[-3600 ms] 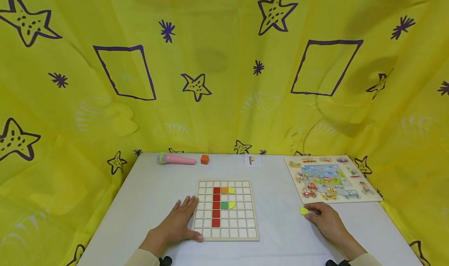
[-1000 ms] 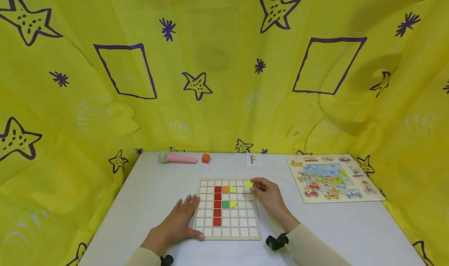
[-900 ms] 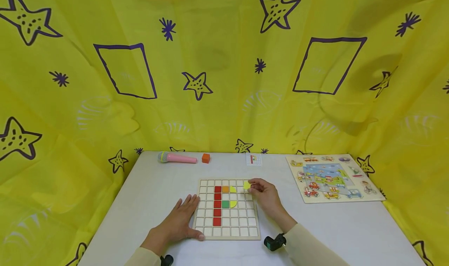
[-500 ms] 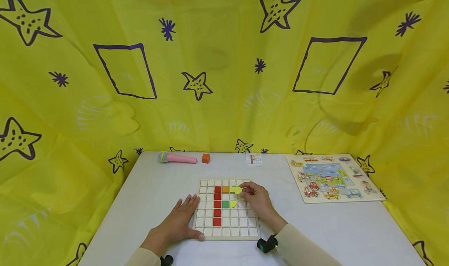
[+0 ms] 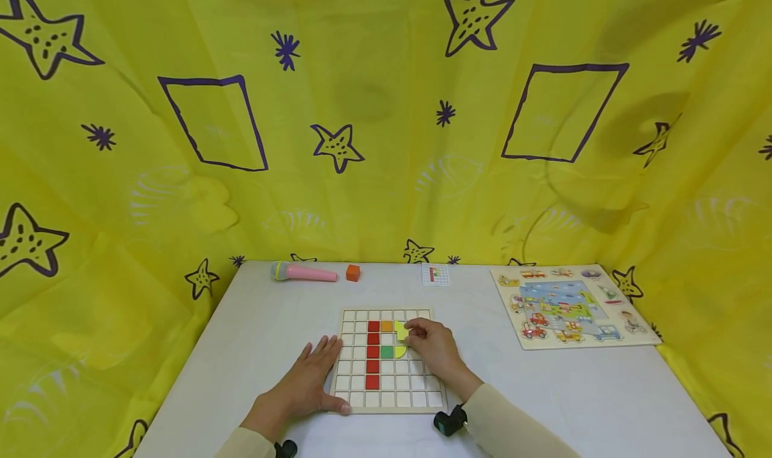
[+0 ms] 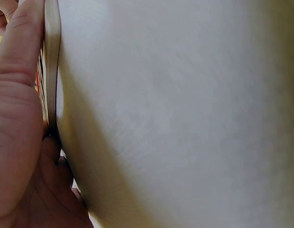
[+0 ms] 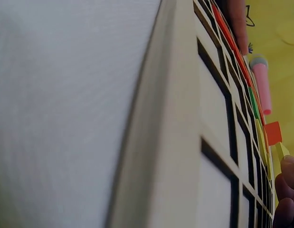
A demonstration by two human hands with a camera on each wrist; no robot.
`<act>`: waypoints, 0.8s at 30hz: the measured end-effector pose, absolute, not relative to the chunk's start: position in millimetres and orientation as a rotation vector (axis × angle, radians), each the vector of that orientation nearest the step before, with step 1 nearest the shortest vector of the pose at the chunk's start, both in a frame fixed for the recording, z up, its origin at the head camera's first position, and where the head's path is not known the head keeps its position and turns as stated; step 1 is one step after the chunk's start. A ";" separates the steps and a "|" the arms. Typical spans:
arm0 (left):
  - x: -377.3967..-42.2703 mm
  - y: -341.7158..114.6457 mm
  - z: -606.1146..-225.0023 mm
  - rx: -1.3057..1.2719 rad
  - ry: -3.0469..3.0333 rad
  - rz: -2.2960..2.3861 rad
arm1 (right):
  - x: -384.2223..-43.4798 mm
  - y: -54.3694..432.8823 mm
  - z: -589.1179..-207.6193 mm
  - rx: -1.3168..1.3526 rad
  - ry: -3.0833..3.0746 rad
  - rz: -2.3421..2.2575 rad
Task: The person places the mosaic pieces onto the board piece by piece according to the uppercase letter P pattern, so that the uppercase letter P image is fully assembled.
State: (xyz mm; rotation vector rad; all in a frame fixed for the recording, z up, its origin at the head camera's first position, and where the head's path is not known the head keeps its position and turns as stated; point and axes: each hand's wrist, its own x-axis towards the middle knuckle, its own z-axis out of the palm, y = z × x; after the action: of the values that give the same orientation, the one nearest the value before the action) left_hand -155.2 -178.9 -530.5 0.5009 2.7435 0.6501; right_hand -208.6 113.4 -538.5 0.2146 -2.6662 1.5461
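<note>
A wooden grid board (image 5: 427,399) lies mid-table. It bears a column of red tiles (image 5: 373,365), an orange tile (image 5: 387,326), a green tile (image 5: 387,352) and a yellow rounded tile (image 5: 401,353). My right hand (image 5: 439,351) pinches another yellow tile (image 5: 401,331) between thumb and fingers, close over the board just right of the orange tile. In the right wrist view this yellow tile (image 7: 281,150) stands tilted at the fingertips. My left hand (image 5: 304,382) rests flat against the board's left side, fingers spread, thumb at the near corner; its thumb (image 6: 21,61) lies along the edge in the left wrist view.
Along the back of the white table (image 5: 253,324) are a pink toy microphone (image 5: 307,272), an orange cube (image 5: 352,273) and a small pattern card (image 5: 435,275). A picture puzzle board (image 5: 506,297) lies at the right. Yellow patterned cloth (image 5: 386,196) surrounds the table.
My right hand has carried the yellow tile from beside the puzzle board onto the grid board, moving left across it to the tile rows. My left hand has stayed in place.
</note>
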 end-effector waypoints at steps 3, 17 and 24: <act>-155.3 -178.8 -530.6 0.506 2.747 0.651 | -208.2 112.4 -538.9 0.215 -2.670 1.535; -151.4 -178.6 -523.8 0.534 2.748 0.668 | -208.9 109.4 -542.0 0.215 -2.749 1.416; -151.4 -178.6 -523.9 0.528 2.749 0.675 | -207.1 108.3 -538.9 0.228 -2.756 1.404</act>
State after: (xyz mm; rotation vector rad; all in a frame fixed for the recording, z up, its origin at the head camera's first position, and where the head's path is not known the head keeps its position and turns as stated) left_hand -151.4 -178.6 -523.9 0.5280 2.7485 0.6749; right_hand -207.1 108.3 -538.9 0.2277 -2.7556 1.4041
